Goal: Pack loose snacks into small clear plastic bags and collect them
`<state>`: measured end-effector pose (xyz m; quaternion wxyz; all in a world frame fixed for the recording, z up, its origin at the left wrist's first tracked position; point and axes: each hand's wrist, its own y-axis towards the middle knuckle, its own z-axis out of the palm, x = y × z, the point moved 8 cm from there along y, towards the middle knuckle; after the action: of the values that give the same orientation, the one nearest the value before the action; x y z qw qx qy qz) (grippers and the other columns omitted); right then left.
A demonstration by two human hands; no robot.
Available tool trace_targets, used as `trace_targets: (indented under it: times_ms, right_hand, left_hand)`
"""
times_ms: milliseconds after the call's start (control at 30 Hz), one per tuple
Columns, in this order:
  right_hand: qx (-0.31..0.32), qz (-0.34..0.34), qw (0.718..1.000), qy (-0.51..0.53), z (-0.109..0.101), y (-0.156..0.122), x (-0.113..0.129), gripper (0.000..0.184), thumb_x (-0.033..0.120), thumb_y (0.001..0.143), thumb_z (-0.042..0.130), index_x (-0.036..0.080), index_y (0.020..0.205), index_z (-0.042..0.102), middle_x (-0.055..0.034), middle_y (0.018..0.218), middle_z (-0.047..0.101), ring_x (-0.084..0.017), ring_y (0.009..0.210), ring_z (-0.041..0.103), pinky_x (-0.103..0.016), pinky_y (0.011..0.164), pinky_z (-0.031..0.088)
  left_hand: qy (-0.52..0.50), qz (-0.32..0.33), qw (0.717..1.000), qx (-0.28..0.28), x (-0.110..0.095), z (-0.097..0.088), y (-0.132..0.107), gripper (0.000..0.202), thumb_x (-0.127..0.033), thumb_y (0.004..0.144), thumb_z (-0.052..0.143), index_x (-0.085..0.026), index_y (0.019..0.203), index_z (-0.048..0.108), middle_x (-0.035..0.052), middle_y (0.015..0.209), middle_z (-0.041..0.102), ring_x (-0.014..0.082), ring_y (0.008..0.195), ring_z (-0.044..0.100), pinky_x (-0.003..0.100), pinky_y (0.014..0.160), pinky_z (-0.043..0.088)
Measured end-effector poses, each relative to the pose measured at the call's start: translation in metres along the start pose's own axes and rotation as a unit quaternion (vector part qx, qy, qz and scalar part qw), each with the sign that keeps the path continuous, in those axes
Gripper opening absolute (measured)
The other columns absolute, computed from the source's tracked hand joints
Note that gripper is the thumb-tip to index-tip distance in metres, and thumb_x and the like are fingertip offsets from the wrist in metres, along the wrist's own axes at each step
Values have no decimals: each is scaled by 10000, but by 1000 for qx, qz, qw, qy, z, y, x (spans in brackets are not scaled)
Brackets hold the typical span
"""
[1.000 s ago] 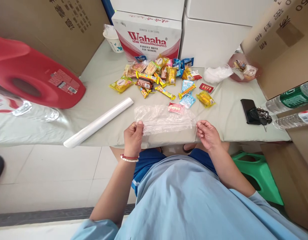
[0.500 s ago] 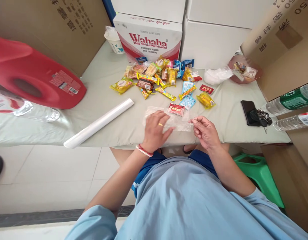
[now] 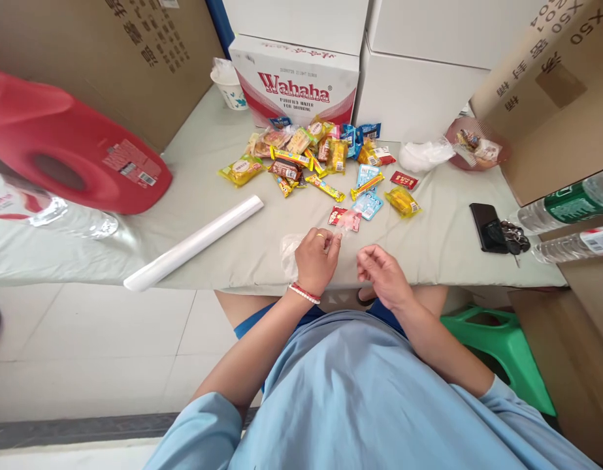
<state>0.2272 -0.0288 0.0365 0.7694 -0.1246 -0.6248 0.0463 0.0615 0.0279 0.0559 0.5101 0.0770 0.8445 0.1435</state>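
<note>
My left hand (image 3: 319, 260) is closed on a clear plastic bag (image 3: 291, 251), which bunches out to the left of the wrist and pokes up past the fingertips. Under that upper end lies a red snack packet (image 3: 337, 215), partly covered by the film. My right hand (image 3: 383, 274) hovers just right of the left one near the table's front edge, fingers curled together; what they hold, if anything, does not show. Beyond the hands are a blue packet (image 3: 368, 205), a yellow snack bar (image 3: 367, 186) and a yellow packet (image 3: 403, 203).
A heap of wrapped snacks (image 3: 301, 153) sits before the Wahaha box (image 3: 301, 88). To the left are a white plastic roll (image 3: 196, 243) and a large red jug (image 3: 76, 143). A phone (image 3: 485, 225), keys (image 3: 514, 236) and water bottles (image 3: 570, 245) lie at right, below a pink bowl (image 3: 500, 153).
My left hand has moved right and closed on the bag, gathering it up from where it lay flat. My right hand has let go of the bag's edge and come slightly nearer to me.
</note>
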Motion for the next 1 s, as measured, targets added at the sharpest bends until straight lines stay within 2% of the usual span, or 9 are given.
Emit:
trace_targets:
  times_ms: [133, 267, 333, 500, 667, 733, 800, 900, 1000]
  right_hand:
    - [-16, -23, 1000, -1, 14, 8, -3, 456, 614, 735, 846, 252, 953, 675, -3, 961, 659, -144, 850, 572, -240, 686, 522]
    - [-35, -23, 999, 19, 14, 25, -1, 395, 537, 702, 876, 239, 831, 651, 21, 845, 635, -133, 804, 564, -232, 704, 501]
    - [-43, -9, 998, 47, 10, 29, -2, 397, 503, 663, 904, 241, 802, 640, 33, 812, 619, -122, 764, 551, -229, 694, 501]
    - [-50, 30, 990, 126, -6, 28, -4, 463, 449, 596, 969, 246, 781, 596, 30, 871, 664, -133, 847, 625, -254, 756, 575]
    - [-45, 40, 985, 164, -33, 36, 3, 490, 384, 627, 968, 248, 832, 544, 13, 892, 748, -171, 881, 724, -342, 826, 641]
    - [-49, 47, 986, 152, -48, 46, 7, 452, 359, 666, 941, 241, 850, 546, 4, 860, 753, -163, 820, 735, -321, 784, 649]
    - [-60, 56, 989, 123, -65, 57, 10, 403, 323, 689, 913, 231, 858, 560, 15, 789, 730, -131, 700, 706, -264, 683, 636]
    - [-82, 53, 994, 49, -87, 75, 11, 360, 301, 692, 879, 222, 859, 570, 45, 691, 675, -87, 551, 605, -175, 492, 522]
    - [-112, 20, 992, -58, -100, 89, 9, 332, 352, 728, 828, 226, 851, 547, 45, 660, 654, -90, 520, 569, -166, 429, 443]
  left_hand:
    - [-11, 3, 1000, 20, -9, 8, -12, 189, -335, 925, 675, -239, 766, 644, 33, 780, 586, 208, 750, 540, 319, 740, 372]
    - [-76, 4, 994, 75, -15, 15, -20, 94, -300, 917, 676, -253, 857, 730, 46, 837, 631, 214, 798, 575, 319, 776, 406]
    - [-134, -27, 987, 83, -11, 14, -20, 112, -327, 930, 670, -255, 883, 743, 42, 861, 662, 203, 806, 591, 314, 790, 428]
    - [-250, -163, 954, 3, 23, 1, -14, 245, -426, 966, 614, -227, 825, 635, 12, 799, 684, 155, 751, 618, 268, 740, 469]
    - [-223, -241, 940, -99, 58, -30, 3, 157, -365, 969, 527, -255, 863, 490, -88, 566, 486, 116, 454, 456, 229, 480, 363]
    - [-196, -264, 941, -80, 68, -39, 12, 127, -316, 935, 527, -251, 836, 484, -95, 535, 433, 110, 425, 397, 222, 442, 315]
    - [-184, -291, 938, -27, 77, -42, 20, 117, -300, 905, 541, -239, 811, 508, -92, 520, 405, 104, 420, 359, 221, 431, 280]
    - [-153, -324, 933, 43, 94, -47, 27, 143, -331, 892, 550, -219, 804, 561, -86, 516, 388, 101, 425, 322, 235, 442, 265]
    - [-40, -284, 957, 50, 107, -59, 35, 187, -369, 897, 562, -212, 800, 585, -66, 534, 429, 123, 479, 391, 263, 505, 322]
